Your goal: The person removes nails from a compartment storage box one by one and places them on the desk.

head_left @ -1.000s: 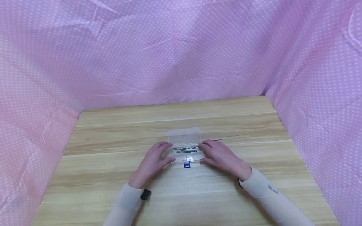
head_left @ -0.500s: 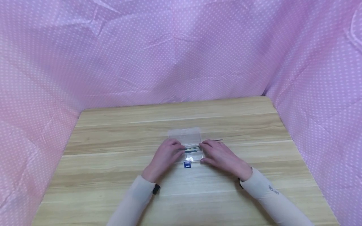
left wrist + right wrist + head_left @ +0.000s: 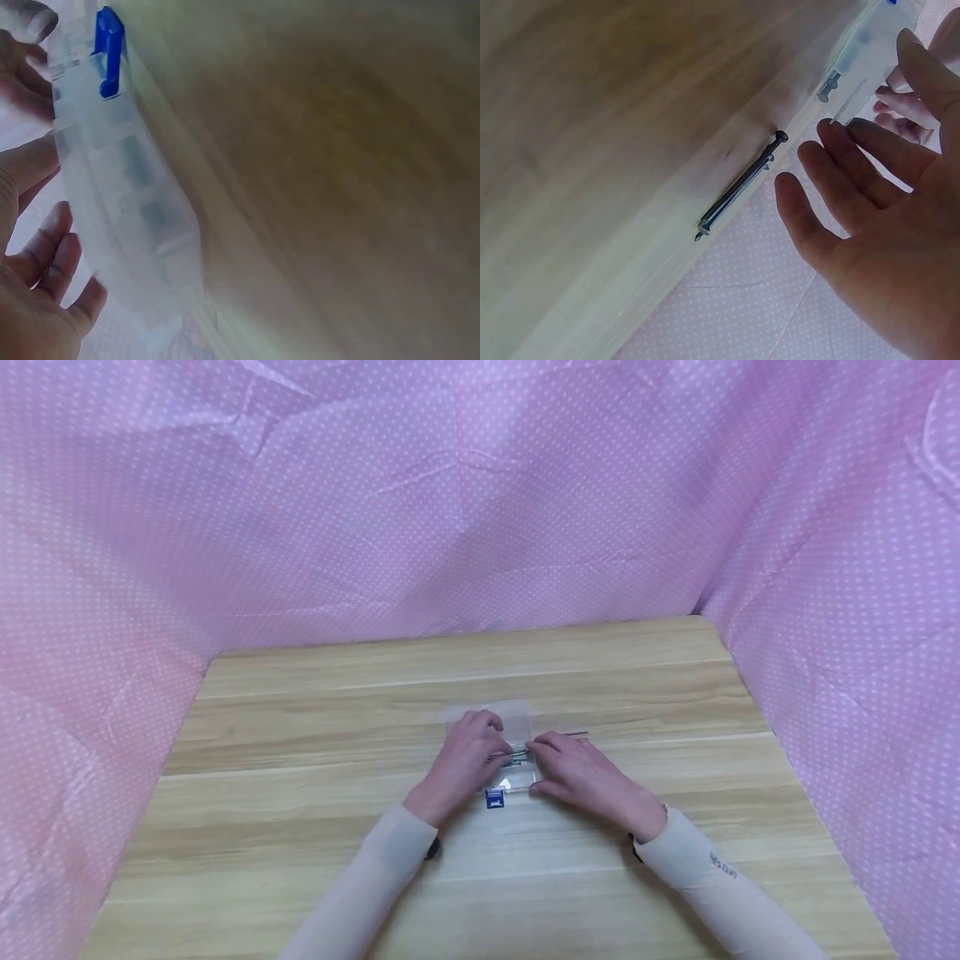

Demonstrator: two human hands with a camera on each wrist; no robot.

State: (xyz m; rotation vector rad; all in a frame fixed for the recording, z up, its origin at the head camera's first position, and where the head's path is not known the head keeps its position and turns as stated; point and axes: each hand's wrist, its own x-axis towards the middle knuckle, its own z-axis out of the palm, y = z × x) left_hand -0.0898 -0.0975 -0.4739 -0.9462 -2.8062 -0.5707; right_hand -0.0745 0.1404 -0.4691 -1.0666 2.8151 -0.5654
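A small clear plastic box (image 3: 517,779) with a blue latch (image 3: 494,799) lies on the table, its lid (image 3: 516,714) folded back away from the body. Several metal nails (image 3: 519,755) lie inside it. My right hand (image 3: 588,781) holds the box's right end, thumb at the front and fingers behind. Over the left half reaches my left hand (image 3: 467,760), thumb and index fingertips at the nails, other fingers loosely bent; I cannot tell whether it pinches a nail. More nails (image 3: 741,186) lie on the table beyond the right hand.
The wooden table (image 3: 300,827) has its far edge against a pink dotted cloth (image 3: 360,527), which also hangs at both sides. Through the box wall (image 3: 135,217) in the left wrist view, dark shapes show dimly.
My left hand has left the box's left end and moved right, in over the nails, covering much of the box. The right hand has stayed at the right end.
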